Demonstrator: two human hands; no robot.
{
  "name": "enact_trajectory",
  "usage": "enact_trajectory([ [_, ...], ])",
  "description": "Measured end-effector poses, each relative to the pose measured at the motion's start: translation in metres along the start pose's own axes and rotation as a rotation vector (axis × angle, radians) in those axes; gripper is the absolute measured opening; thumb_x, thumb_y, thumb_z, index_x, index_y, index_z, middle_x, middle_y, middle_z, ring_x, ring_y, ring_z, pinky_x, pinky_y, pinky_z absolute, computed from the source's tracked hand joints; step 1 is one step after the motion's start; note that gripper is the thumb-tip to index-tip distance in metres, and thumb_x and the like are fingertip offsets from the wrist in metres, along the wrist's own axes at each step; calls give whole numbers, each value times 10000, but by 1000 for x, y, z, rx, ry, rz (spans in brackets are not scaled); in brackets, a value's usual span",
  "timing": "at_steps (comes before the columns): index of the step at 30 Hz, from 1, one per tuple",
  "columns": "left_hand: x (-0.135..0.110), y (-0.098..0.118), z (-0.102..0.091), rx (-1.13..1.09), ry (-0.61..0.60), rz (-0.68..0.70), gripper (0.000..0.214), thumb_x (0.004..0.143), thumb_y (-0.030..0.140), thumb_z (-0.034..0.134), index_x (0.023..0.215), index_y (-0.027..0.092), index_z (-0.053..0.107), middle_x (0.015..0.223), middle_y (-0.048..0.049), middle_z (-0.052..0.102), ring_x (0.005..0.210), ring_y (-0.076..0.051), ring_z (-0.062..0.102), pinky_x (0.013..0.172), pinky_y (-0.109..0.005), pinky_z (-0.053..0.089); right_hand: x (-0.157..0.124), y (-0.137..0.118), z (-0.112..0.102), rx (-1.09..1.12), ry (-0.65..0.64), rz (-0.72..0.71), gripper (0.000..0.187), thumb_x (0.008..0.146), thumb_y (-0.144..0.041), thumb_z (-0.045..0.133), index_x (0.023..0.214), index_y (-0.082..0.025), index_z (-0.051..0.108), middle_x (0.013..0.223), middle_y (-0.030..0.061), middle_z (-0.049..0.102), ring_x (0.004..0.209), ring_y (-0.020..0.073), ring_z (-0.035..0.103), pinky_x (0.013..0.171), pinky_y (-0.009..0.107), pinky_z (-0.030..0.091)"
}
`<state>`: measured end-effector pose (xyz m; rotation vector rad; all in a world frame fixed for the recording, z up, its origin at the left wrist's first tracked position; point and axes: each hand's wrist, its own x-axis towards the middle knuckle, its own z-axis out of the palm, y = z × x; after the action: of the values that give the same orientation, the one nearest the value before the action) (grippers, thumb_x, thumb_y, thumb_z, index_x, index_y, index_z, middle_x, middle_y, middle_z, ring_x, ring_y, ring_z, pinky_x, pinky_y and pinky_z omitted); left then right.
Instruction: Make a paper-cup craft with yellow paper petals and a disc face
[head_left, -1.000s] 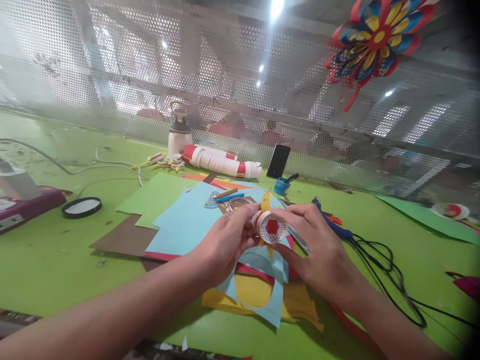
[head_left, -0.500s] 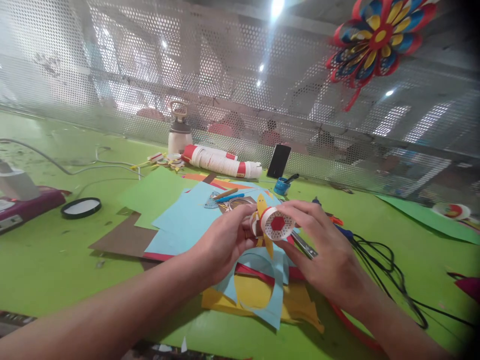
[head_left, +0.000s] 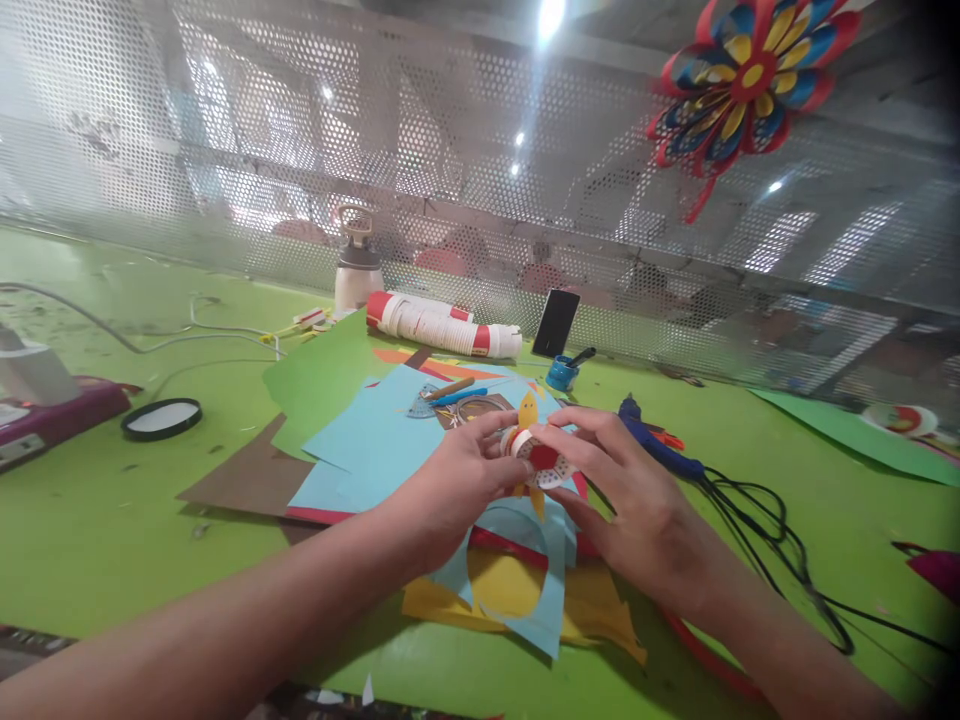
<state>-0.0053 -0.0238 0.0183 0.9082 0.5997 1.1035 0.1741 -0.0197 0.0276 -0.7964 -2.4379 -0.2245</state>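
Observation:
A small round paper craft is held between both hands, above the stacked paper sheets. It looks like a white cup-like piece with a red hexagon and dots on its face, and yellow paper pieces stick out above and below. My left hand grips it from the left, thumb on the dotted rim. From the right, my right hand pinches the rim with its fingertips. The fingers cover part of the craft. Beneath them lies a light blue sheet with a round hole, over yellow paper.
A blue glue gun with a black cable lies right of my hands. Behind are stacked paper cups, a phone, a blue pot and a sprayer bottle. Left stand a black-rimmed disc and a purple power strip.
My left thumb has come over the craft's dotted face, and the craft sits slightly lower. My right hand has moved a little left, uncovering the glue gun. The green sheet's left edge has shifted right.

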Motion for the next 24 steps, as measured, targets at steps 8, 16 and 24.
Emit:
enact_trajectory([
  [8,5,-4,0,66,31,48,413,734,68,629,1131,100,520,896,-84,672,764,-138,592,747,-283,441,-2,3,5,-4,75,24,538,861,-238,572,1350,-121,379,1275,142,473,1215,243,443,1035,409,417],
  [16,2,-1,5,197,78,76,480,745,81,606,1207,87,477,966,-91,657,858,-162,584,805,-301,430,-3,-3,11,-71,136,92,532,827,-315,625,1277,-101,438,1175,143,501,1127,251,487,967,416,461],
  [24,2,-2,4,226,86,103,554,720,149,643,1242,97,464,919,-72,647,857,-182,583,807,-325,433,-2,-10,17,-130,231,126,491,839,-334,611,1244,-110,447,1129,137,516,1066,246,509,890,403,487],
])
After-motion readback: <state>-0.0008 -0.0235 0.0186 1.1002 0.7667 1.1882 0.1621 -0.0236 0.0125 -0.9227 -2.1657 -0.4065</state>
